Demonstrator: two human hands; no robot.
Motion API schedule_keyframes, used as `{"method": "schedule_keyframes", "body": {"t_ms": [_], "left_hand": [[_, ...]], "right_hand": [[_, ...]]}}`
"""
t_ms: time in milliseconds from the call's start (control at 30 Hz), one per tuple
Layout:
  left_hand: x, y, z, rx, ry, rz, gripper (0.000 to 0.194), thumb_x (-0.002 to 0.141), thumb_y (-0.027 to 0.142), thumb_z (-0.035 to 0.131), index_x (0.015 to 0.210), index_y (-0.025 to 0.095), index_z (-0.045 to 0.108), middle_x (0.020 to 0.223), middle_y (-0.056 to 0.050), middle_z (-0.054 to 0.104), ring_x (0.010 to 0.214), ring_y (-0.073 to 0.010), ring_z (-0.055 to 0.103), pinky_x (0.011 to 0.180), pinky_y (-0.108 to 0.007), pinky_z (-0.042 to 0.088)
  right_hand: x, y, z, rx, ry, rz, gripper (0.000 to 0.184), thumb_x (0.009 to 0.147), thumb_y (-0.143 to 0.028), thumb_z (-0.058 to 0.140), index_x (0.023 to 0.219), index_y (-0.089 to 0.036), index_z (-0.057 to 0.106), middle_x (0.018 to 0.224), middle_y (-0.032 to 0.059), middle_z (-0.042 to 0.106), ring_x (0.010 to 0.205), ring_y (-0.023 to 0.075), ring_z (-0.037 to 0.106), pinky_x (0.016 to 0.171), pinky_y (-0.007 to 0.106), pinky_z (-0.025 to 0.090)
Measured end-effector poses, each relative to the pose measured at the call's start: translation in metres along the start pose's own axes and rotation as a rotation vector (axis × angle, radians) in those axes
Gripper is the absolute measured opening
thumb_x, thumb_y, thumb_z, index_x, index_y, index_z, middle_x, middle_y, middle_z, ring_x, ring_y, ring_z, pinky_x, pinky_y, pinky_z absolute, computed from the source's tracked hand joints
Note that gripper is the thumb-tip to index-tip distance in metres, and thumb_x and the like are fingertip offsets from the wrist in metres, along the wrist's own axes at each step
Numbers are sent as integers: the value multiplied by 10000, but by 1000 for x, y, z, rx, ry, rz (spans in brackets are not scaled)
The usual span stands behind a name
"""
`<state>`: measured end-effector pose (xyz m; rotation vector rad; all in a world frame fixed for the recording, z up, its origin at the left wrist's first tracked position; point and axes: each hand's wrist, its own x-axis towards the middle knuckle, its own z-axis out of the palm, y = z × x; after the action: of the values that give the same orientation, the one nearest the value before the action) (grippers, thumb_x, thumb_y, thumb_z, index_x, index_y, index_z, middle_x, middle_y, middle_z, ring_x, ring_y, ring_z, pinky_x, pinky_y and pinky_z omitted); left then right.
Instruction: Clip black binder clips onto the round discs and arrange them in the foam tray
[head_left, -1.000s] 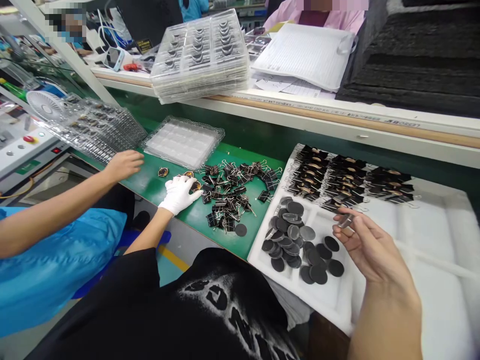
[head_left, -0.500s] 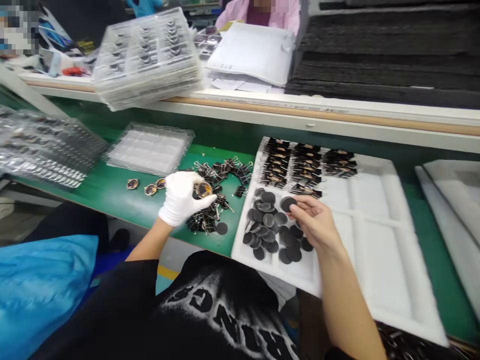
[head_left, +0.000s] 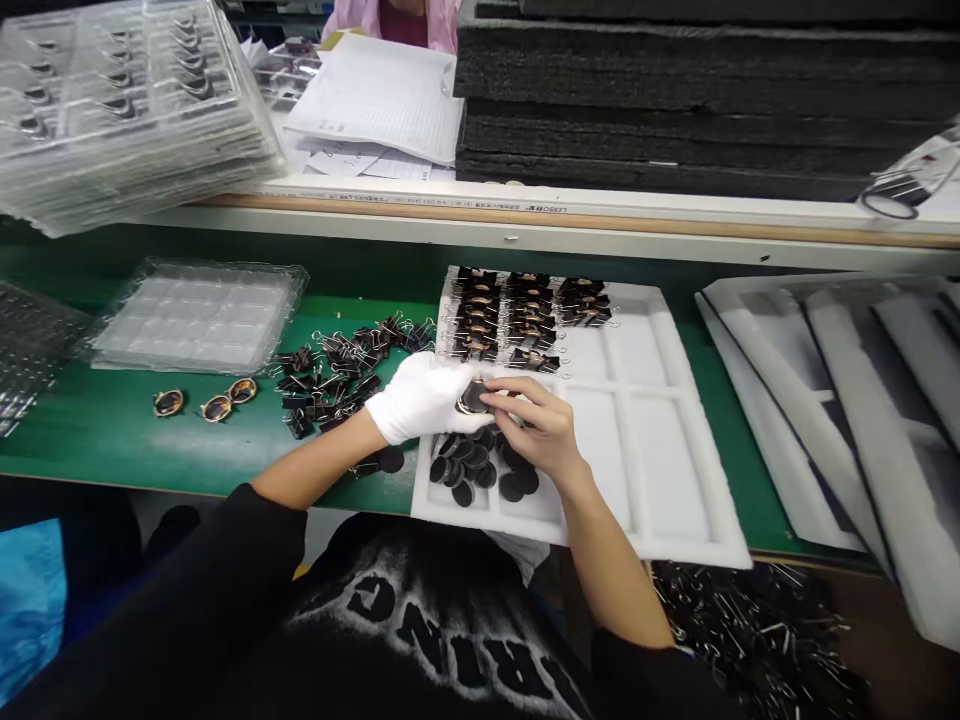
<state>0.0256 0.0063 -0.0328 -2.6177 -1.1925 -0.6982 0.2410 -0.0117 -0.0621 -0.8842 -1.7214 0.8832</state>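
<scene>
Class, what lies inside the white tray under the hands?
Rows of black binder clips and loose dark discs. The left hand and right hand cover part; what lies beneath cannot be seen.

Binder clips (head_left: pixel 326 395) lie heaped left of the tray (head_left: pixel 671 475); discs (head_left: pixel 474 460) lie inside the tray, near left

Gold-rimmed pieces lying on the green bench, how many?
3 visible, all left of the loose black clips: a leftmost piece, then a middle piece and a right piece close together. The clips could hide more.
</scene>
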Motion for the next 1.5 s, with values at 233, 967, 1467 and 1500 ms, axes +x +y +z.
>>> {"method": "schedule_keyframes", "body": {"t_ms": [233,967,1467,1500], "left_hand": [[-8,5,-3,73,-64,67,437,930,567,616,954,144,720,713,-77,727,663,-244,717,632,-369,421],[-58,-129,-60,22,-584,-421,443,995,460,530,631,208,530,691,-23,589,668,-177,546,687,-338,395],[-20,-1,-25,-194,-67,-171,600,908,617,626,519,215,407,449,18,451,425,-113,410,467,-300,246],[-19,-5,-27,-195,-109,-189,614,865,661,646,523,215,398,444,23,432,420,-110,394,465,-295,233]], "right_hand": [[-2,-1,7,218,-111,346,485,849,-355,802,1320,-276,717,1230,106,762,999,236,752,861,407,644],[6,-11,-1,613,-162,682,306,748,-411,924,929,-209,783,1005,73,796,746,150,695,680,284,586],[2,-15,1,696,-235,537,287,678,-342,975,877,-218,810,869,31,758,706,166,752,677,297,644],[2,-15,-1,677,-246,539,277,680,-330,972,878,-215,816,870,34,764,715,169,755,685,299,649]]}}
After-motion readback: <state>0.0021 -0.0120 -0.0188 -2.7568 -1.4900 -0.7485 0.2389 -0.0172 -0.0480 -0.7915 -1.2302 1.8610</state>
